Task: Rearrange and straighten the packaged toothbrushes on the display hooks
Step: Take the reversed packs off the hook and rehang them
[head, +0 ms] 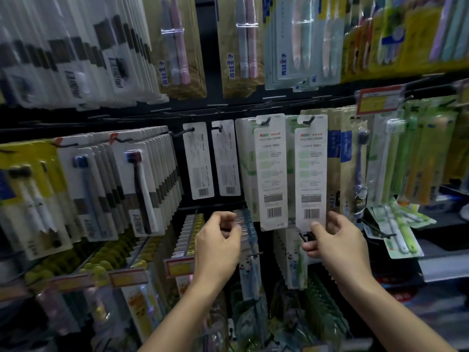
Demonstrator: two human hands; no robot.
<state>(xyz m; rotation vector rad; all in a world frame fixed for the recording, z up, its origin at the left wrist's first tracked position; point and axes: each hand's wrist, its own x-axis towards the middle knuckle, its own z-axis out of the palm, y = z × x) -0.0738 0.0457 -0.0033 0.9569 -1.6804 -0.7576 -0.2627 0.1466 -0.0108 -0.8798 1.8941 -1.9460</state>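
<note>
Two white toothbrush packs hang back side out on hooks in the middle row, one on the left and one on the right, each showing a barcode at the bottom. My right hand pinches the bottom edge of the right pack between thumb and fingers. My left hand hovers lower left of the left pack with curled fingers, in front of a row of clear and blue packs; whether it holds anything is unclear. Two more reversed white packs hang further left.
Dense rows of packaged toothbrushes fill the hooks all around: white and black packs at left, green ones at right, gold ones above. Price tags stick out on hook ends. Panda-printed packs hang below my hands.
</note>
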